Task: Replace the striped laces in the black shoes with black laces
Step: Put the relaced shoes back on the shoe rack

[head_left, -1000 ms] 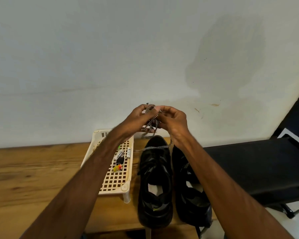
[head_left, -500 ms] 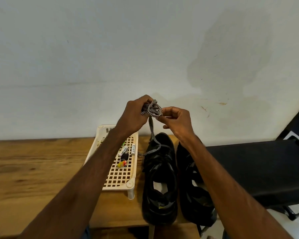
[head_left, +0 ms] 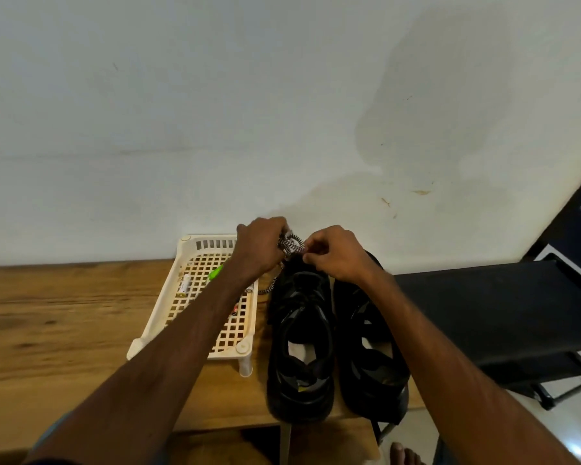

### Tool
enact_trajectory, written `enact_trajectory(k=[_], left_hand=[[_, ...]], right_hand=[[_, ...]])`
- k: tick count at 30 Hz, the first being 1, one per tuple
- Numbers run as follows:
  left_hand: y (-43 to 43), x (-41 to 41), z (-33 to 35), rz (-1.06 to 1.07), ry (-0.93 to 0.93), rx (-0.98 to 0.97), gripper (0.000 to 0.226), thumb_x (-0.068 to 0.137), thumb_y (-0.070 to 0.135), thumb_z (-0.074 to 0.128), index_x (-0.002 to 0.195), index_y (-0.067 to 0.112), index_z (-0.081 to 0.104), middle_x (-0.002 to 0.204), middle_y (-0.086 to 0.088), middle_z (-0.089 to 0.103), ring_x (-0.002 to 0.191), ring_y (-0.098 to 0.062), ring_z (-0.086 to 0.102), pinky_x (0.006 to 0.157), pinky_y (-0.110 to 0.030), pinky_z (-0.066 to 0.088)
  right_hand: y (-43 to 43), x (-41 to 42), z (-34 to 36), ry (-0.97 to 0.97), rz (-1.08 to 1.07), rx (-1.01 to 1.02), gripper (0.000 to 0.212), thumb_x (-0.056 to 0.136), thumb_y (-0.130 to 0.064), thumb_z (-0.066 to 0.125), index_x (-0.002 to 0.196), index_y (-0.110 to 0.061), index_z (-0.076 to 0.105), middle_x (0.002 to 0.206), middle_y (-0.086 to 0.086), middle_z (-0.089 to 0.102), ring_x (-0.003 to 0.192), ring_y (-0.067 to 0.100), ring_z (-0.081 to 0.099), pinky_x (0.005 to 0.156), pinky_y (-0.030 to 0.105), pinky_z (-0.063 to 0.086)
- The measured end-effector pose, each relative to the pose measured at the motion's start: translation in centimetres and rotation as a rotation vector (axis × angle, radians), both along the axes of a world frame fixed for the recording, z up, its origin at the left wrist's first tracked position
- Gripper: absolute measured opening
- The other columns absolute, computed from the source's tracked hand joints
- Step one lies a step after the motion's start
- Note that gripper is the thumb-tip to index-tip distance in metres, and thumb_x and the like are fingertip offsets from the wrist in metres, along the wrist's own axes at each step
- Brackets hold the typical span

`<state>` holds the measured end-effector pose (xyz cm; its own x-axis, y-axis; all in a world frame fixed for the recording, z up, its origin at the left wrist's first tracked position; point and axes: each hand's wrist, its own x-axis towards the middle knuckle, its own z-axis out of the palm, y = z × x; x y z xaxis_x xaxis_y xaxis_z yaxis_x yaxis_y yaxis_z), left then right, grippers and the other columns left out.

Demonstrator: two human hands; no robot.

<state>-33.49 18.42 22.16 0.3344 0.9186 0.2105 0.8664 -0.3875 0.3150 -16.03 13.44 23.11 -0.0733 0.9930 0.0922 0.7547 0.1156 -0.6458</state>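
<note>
Two black shoes stand side by side on the wooden table, the left shoe (head_left: 301, 333) and the right shoe (head_left: 371, 344), toes toward the wall. Above their toes both hands hold a bundled black-and-white striped lace (head_left: 291, 245). My left hand (head_left: 260, 248) grips the bundle from the left. My right hand (head_left: 332, 253) pinches it from the right. A loose end of the lace (head_left: 271, 284) hangs down to the table beside the left shoe. No black laces can be made out.
A cream plastic lattice tray (head_left: 182, 263) stands left of the shoes with small items in it, among them a green object (head_left: 215, 272) and a white tube (head_left: 185, 284). A black bench (head_left: 497, 307) lies to the right. The white wall is close behind.
Both hands have come down with the striped lace bundle, from well above the shoes to just over their toes. The hanging end is shorter now.
</note>
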Motion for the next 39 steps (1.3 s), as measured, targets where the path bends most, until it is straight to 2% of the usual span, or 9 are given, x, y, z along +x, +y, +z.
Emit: enact_trajectory(k=[3,7,12,15,17,20,25,31,39], left_hand=[[0.0,0.9,-0.3,0.029,0.102,-0.163,0.046,0.080,0.021,0.073,0.125,0.026,0.063,0.124,-0.001,0.064,0.128,-0.030,0.045,0.103,-0.049,0.029],[-1.8,1.5,0.7,-0.027,0.215,-0.250,0.061,0.079,0.017,0.069,0.137,0.015,0.050,0.143,-0.010,0.048,0.138,-0.035,0.032,0.110,-0.055,0.023],[-9.7,1.4,1.3,-0.109,-0.009,-0.082,0.058,0.088,0.029,0.068,0.141,0.021,0.048,0.144,-0.006,0.049,0.135,-0.031,0.041,0.112,-0.050,0.035],[-15.7,1.2,0.4,-0.061,-0.120,-0.045,0.059,0.084,0.051,0.074,0.133,0.027,0.050,0.149,-0.004,0.038,0.140,-0.025,0.033,0.113,-0.041,0.035],[-19.3,0.9,-0.8,0.031,-0.079,-0.129,0.070,0.077,0.067,0.073,0.131,0.031,0.046,0.156,-0.005,0.022,0.147,-0.027,0.021,0.113,-0.042,0.035],[-22.5,-0.4,-2.6,0.098,0.014,-0.262,0.082,0.068,0.076,0.074,0.132,0.035,0.042,0.157,-0.009,0.015,0.147,-0.032,0.020,0.108,-0.044,0.041],[-23.3,-0.9,-3.2,0.091,-0.042,-0.198,0.065,0.080,0.059,0.076,0.133,0.032,0.049,0.131,0.000,0.060,0.118,-0.021,0.058,0.092,-0.035,0.053],[-22.2,0.6,-3.2,0.109,-0.048,-0.134,0.053,0.075,0.063,0.079,0.112,0.028,0.066,0.104,0.007,0.071,0.096,-0.016,0.067,0.081,-0.037,0.058],[-22.9,1.3,-3.1,0.140,-0.160,-0.050,0.071,0.071,0.069,0.078,0.125,0.027,0.063,0.107,0.007,0.072,0.095,-0.014,0.068,0.067,-0.025,0.046]], right_hand=[[-1.9,1.0,0.1,0.005,-0.017,-0.035,0.013,0.091,-0.009,0.075,0.103,-0.013,0.080,0.102,0.002,0.077,0.097,0.013,0.071,0.093,0.026,0.056],[-5.3,2.4,0.7,-0.011,-0.050,-0.024,0.014,0.093,-0.010,0.073,0.104,-0.016,0.080,0.103,-0.001,0.076,0.097,0.011,0.070,0.095,0.026,0.056],[-12.6,3.3,1.0,-0.032,-0.110,0.039,0.011,0.091,-0.020,0.076,0.102,-0.022,0.080,0.096,-0.017,0.070,0.088,-0.005,0.063,0.090,0.022,0.055],[-17.2,3.1,-0.1,-0.113,-0.131,-0.006,0.035,0.086,-0.044,0.079,0.116,-0.027,0.073,0.129,-0.006,0.062,0.123,0.009,0.053,0.108,0.039,0.048],[-19.7,3.0,-1.1,-0.122,-0.212,-0.074,0.058,0.079,-0.059,0.079,0.128,-0.032,0.065,0.153,0.004,0.039,0.146,0.023,0.030,0.117,0.047,0.038],[-22.0,3.0,-2.4,-0.044,-0.319,-0.103,0.068,0.073,-0.061,0.083,0.132,-0.035,0.060,0.163,0.009,0.020,0.153,0.031,0.018,0.117,0.050,0.036],[-22.5,3.2,-3.5,0.089,-0.325,-0.123,0.051,0.077,-0.043,0.088,0.120,-0.031,0.063,0.117,-0.007,0.063,0.107,0.011,0.064,0.095,0.035,0.059],[-21.0,2.8,-4.6,0.056,-0.343,-0.062,0.035,0.076,-0.045,0.088,0.098,-0.029,0.067,0.094,-0.012,0.069,0.089,0.005,0.067,0.083,0.032,0.062],[-21.4,3.5,-4.4,0.116,-0.461,0.023,0.033,0.075,-0.041,0.090,0.080,-0.031,0.059,0.080,-0.012,0.066,0.072,0.000,0.065,0.055,0.010,0.048]])
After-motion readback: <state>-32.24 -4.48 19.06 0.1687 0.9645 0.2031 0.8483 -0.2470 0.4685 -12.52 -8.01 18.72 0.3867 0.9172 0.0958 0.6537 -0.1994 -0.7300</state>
